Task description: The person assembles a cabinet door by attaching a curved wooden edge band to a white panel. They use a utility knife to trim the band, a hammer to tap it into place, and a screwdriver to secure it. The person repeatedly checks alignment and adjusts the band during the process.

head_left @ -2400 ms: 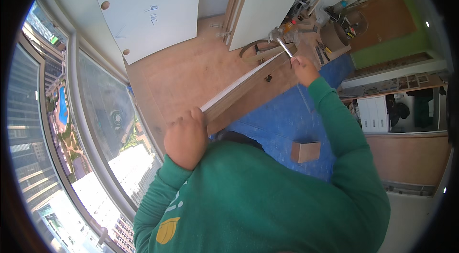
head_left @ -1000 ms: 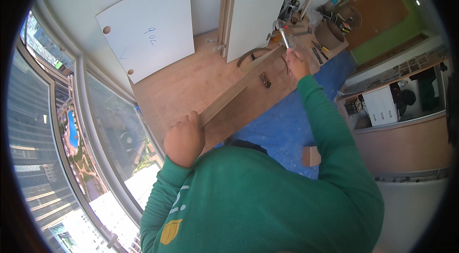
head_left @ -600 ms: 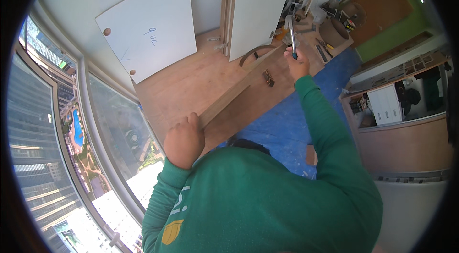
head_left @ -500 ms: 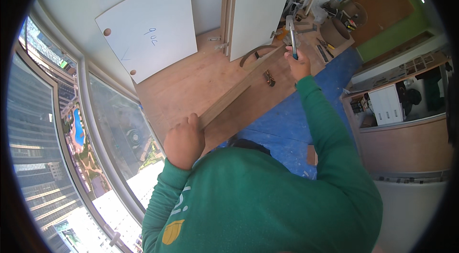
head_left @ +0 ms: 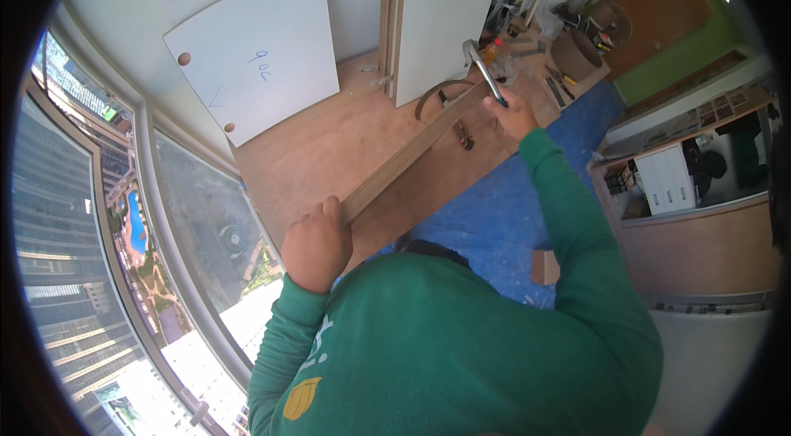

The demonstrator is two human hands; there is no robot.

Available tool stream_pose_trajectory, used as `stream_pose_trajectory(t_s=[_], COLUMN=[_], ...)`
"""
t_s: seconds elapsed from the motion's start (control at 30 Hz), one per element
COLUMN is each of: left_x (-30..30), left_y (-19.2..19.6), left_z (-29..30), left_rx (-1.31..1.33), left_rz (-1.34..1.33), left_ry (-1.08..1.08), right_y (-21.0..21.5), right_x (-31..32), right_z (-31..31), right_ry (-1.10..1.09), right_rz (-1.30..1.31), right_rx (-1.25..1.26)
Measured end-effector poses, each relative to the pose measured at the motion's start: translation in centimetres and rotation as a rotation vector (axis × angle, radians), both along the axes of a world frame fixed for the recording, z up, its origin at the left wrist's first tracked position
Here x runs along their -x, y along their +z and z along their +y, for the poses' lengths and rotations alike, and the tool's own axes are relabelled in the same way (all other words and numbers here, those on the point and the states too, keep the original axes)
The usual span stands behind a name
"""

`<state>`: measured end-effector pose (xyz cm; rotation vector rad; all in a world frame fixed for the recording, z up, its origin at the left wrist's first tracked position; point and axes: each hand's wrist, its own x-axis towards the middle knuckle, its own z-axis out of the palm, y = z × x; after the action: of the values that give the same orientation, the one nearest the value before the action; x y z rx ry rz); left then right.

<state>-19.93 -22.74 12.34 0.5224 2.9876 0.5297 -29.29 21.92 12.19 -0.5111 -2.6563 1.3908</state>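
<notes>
My left hand [head_left: 316, 245] is closed round the near end of a long wooden strip [head_left: 404, 157]. The strip runs diagonally over the wooden worktop [head_left: 309, 147] toward my right hand [head_left: 511, 110]. That hand grips a hammer [head_left: 484, 67] by its dark handle, with the metal head raised beyond the strip's far end. Beside the strip, near my right hand, lies a small black and orange tool [head_left: 465, 137]; its kind is hard to make out. A curved wooden piece [head_left: 428, 100] rests on the worktop behind the strip's far part.
A white panel [head_left: 255, 49] with two round holes leans on the wall at left, beside the window [head_left: 222, 189]. A white upright panel [head_left: 445, 16] stands behind the worktop. Pliers [head_left: 563, 75], other tools and an orange bottle [head_left: 493, 49] sit far right. Blue sheeting [head_left: 470, 222] covers the floor.
The hammer has tilted leftward, its head lower and farther left. My right hand has shifted slightly down and right. My left hand stays on the strip.
</notes>
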Motion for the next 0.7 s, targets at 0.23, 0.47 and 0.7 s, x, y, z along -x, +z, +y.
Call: stream_pose_trajectory(t_s=[0.23,0.47,0.7], left_x=[0.1,0.2,0.3], left_y=[0.0,-0.1,-0.2], left_z=[-0.2,-0.4,-0.2], left_rx=[-0.020,-0.022,-0.037], left_rz=[-0.013,-0.019,-0.004], left_ry=[-0.006,-0.001,-0.020], right_y=[3.8,8.8,3.3], right_x=[-2.1,-6.2,-6.8], right_z=[3.0,0.3,4.4], right_ry=[-0.056,-0.135,-0.019], right_rz=[0.083,-0.098,-0.085], right_rx=[0.026,0.132,-0.152])
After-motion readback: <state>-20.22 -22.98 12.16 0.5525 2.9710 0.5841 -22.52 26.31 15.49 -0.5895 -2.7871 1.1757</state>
